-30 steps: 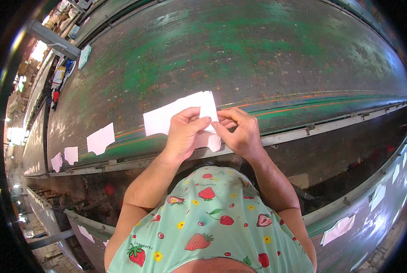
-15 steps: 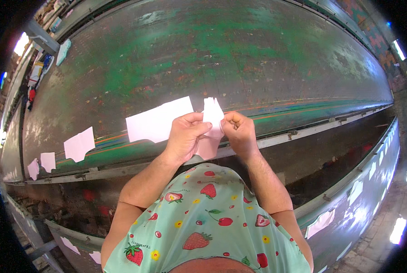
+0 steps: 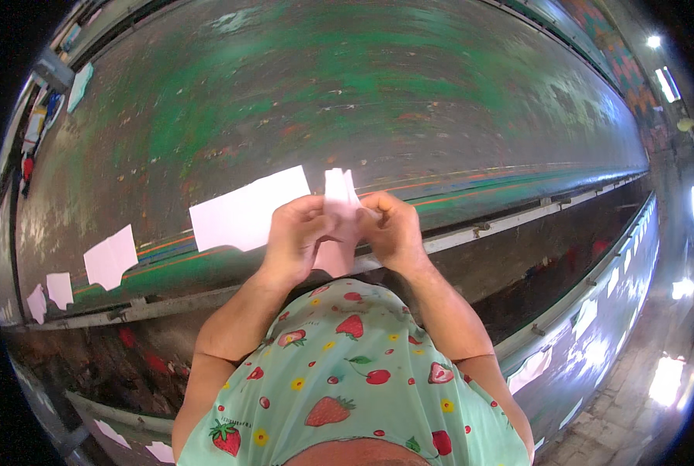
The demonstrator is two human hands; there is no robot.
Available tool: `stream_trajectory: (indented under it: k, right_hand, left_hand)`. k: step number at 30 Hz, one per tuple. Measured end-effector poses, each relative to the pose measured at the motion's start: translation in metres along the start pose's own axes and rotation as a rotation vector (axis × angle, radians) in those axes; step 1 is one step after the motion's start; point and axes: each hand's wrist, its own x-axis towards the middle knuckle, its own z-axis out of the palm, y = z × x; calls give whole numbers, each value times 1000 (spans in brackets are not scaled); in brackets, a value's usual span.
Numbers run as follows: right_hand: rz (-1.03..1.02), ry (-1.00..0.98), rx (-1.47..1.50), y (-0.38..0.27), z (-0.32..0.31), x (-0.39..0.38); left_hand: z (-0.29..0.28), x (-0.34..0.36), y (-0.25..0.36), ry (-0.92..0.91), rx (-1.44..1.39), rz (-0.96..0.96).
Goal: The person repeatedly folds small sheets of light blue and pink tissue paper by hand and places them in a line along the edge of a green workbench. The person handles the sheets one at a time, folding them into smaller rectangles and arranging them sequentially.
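Note:
Between my two hands is a small bundle of pale pink fabric pieces, its upper edges fanned into layers and its lower part hanging over the table's near edge. My left hand is closed on the bundle's left side. On the right side, my right hand pinches it, fingers curled and slightly blurred. Just left of my left hand, a larger white-pink cut piece lies flat on the long green-stained table.
Farther left along the near edge lie smaller pale pieces. A metal rail runs along that edge. Behind me, another long table carries more pale pieces. A pale green cloth lies at the far left.
My view has turned a little, so the table and pieces sit farther left. Both hands still hold the bundle, and my right fingers have moved in closer against it.

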Motion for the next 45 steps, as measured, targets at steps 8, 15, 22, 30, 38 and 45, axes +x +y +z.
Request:
stream_trajectory:
  k: [8,15,22,30,38,45]
  right_hand:
    - [-26,116,264,25,-90,29]
    - [100,320,248,63,-259,55]
    - [95,442,-32,128,-391,53]
    - [-11,98,212,85,-388,31]
    - [-358,94,-260,24,-373,13]
    - [-241,148,-511,11,-372,24]
  left_hand:
    - [23,2,34,-104,-300,270]
    - [103,27,9,-166,-276,427]
    - [212,75,-73,149,-92,377]
    - [292,123,-147,79,41,215]
    - [304,147,-178,23,93,30]
    - [300,159,-178,-34,8,-14]
